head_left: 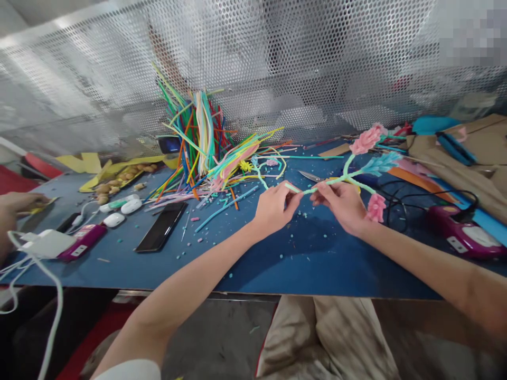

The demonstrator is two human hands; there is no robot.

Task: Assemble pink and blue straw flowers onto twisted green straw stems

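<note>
Between my two hands runs the light green stem of a pipe-cleaner flower spray [347, 170]. My left hand [276, 207] pinches the stem near its lower end, with a short tip sticking out past the fingers. My right hand [339, 201] grips the same stem farther along, just below where it branches. Two fluffy pink blooms and a blue one [381, 163] spread out above and beside my right hand. A pair of scissors [308, 175] lies behind the hands, its handles partly hidden.
A big heap of coloured pipe cleaners [204, 137] rises at the back. To the left lie a black phone [161, 228], white plugs and a purple power strip [82, 243]. Another purple device [463, 232] with black cable sits right. Another person's hand [26, 203] shows far left.
</note>
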